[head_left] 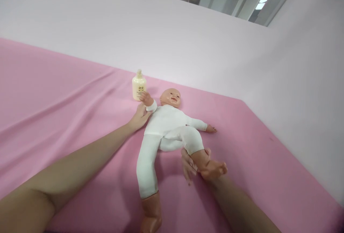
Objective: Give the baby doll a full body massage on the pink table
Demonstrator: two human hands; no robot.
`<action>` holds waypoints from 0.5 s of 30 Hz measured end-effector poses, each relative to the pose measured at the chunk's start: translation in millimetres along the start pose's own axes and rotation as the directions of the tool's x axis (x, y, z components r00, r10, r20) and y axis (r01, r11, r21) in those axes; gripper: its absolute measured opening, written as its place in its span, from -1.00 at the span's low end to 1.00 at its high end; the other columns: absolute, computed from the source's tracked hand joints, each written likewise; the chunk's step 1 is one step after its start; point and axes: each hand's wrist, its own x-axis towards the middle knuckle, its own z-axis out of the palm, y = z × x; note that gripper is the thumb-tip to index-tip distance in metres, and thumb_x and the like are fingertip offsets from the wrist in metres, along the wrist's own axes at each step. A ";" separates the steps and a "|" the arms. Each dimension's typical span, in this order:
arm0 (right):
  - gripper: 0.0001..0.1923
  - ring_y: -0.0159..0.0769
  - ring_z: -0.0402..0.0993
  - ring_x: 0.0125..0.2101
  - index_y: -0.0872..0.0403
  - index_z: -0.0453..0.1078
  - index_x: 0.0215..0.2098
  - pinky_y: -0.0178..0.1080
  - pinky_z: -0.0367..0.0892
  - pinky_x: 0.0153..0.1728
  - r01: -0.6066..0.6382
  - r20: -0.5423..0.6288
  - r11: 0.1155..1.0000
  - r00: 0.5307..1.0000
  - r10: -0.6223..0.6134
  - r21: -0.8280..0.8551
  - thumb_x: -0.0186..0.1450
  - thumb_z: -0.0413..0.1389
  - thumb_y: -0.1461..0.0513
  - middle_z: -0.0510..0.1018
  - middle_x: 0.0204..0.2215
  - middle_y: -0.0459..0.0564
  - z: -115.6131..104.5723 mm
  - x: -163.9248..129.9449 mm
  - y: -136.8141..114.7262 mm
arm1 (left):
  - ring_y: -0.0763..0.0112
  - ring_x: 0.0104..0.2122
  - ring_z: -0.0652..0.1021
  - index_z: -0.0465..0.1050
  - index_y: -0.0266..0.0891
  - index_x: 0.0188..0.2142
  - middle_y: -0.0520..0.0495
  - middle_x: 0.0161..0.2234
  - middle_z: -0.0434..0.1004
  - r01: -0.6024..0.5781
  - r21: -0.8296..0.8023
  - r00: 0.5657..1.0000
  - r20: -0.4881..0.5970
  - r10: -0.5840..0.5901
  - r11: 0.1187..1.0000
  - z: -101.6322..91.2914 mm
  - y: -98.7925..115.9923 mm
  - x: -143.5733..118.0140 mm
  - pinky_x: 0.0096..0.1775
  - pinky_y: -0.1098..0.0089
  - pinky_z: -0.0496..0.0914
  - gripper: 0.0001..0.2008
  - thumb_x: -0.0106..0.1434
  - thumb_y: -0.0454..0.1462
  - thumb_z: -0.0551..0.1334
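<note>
Pink cloth covered the surface where a baby doll in a white suit lay on its back, head toward the far side. The left hand held the doll's raised arm at the cuff, fingers closed round it. The right hand cupped the bent leg near the ankle, fingers curled beneath. A cream bottle stood just beyond the doll's raised hand.
</note>
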 end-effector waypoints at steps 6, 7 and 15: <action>-0.44 -0.32 0.46 -0.48 0.09 0.29 -0.30 -0.26 0.39 -0.44 0.246 -0.381 0.969 0.893 -0.238 -0.028 0.22 0.10 -0.24 0.39 -0.47 -0.12 9.6 8.7 -5.4 | 0.00 0.31 0.20 0.38 -0.10 0.24 -0.26 0.30 0.21 -0.274 0.241 0.953 0.197 0.229 0.931 -3.7 9.7 -6.5 0.31 -0.11 0.08 -0.56 0.40 -0.25 0.06; -0.46 -0.34 0.42 -0.50 0.10 0.29 -0.29 -0.27 0.36 -0.47 0.240 -0.433 0.971 0.872 -0.226 -0.025 0.23 0.09 -0.22 0.38 -0.47 -0.12 11.0 9.5 -6.1 | 0.01 0.31 0.19 0.38 -0.08 0.24 -0.24 0.30 0.20 -0.284 0.254 0.948 0.216 0.232 0.924 -4.3 11.6 -7.4 0.31 -0.11 0.08 -0.55 0.40 -0.28 0.05; -0.52 -0.32 0.48 -0.52 0.10 0.31 -0.20 -0.33 0.30 -0.58 0.139 -0.532 0.990 0.838 -0.121 -0.007 0.30 0.04 -0.15 0.43 -0.50 -0.14 11.9 9.4 -7.4 | 0.05 0.27 0.23 0.41 -0.02 0.23 -0.18 0.27 0.24 -0.286 0.269 0.947 0.225 0.228 0.920 -6.2 17.3 -7.3 0.29 -0.07 0.13 -0.51 0.38 -0.34 0.03</action>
